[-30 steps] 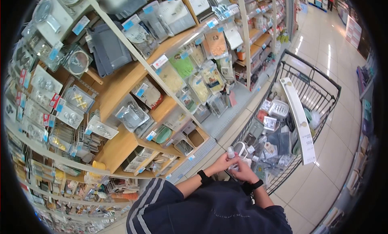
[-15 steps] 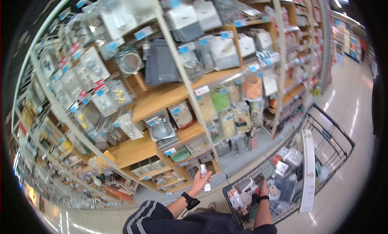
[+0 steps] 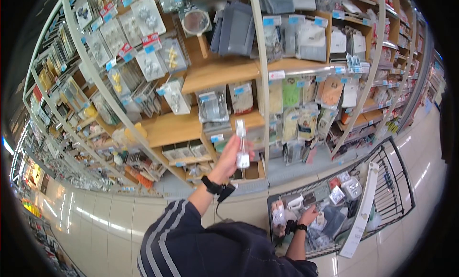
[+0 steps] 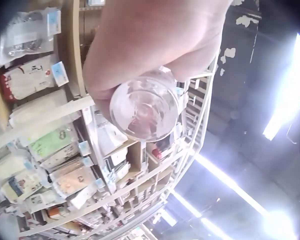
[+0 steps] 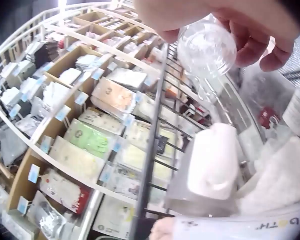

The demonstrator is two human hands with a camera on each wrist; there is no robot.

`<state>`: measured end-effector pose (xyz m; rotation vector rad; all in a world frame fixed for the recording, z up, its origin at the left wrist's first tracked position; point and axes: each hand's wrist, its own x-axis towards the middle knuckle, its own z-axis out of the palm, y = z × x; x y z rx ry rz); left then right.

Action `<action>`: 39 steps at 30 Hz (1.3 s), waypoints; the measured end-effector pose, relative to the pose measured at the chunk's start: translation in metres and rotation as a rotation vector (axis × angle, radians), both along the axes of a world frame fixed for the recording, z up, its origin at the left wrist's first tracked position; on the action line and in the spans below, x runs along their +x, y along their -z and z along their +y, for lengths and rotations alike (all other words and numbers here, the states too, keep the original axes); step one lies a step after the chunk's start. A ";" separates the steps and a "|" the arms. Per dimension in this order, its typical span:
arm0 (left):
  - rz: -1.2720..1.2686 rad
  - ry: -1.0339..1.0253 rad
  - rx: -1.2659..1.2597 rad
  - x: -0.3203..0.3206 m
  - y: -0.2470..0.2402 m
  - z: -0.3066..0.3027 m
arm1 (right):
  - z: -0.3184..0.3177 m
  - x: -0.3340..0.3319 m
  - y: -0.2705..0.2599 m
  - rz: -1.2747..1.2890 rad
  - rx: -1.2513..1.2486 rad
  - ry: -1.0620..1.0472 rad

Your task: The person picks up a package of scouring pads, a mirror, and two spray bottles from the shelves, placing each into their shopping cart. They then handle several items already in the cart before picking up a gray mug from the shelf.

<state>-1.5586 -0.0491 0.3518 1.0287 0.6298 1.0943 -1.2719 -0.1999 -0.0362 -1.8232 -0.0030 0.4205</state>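
My left hand (image 3: 230,155) is raised before the shelves and grips a small clear spray bottle (image 3: 243,145) with a pale label, upright. Seen from below in the left wrist view, the round see-through base of the bottle (image 4: 144,110) shows under the curled fingers (image 4: 102,97). My right hand (image 3: 308,216) is low over the goods in the shopping cart (image 3: 404,179). The right wrist view shows it holding a clear round-based container (image 5: 207,49) between thumb and curled fingers. Below that hand lies a white and translucent grey item (image 5: 215,162).
Shelving with wooden boards (image 3: 215,76) and hanging packets runs along the front. A long white box (image 3: 361,212) leans across the cart. Packaged goods (image 3: 330,219) fill the cart's near part. Tiled floor (image 3: 105,219) lies to the left.
My left hand has risen away from the right hand, lifting the bottle before the shelves. The right hand has gone down into the cart. The head view has swung so that the shelves face me.
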 end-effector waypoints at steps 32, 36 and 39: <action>-0.019 -0.251 -0.109 -0.202 0.127 -0.220 | -0.128 -0.191 -0.120 -0.954 -0.242 -1.073; 0.004 -0.444 -0.185 -0.259 0.135 -0.250 | -0.207 -0.145 -0.064 -0.588 -0.941 -1.027; -0.017 -0.555 -0.222 -0.283 0.135 -0.268 | -0.252 -0.143 -0.046 -0.835 -0.995 -1.081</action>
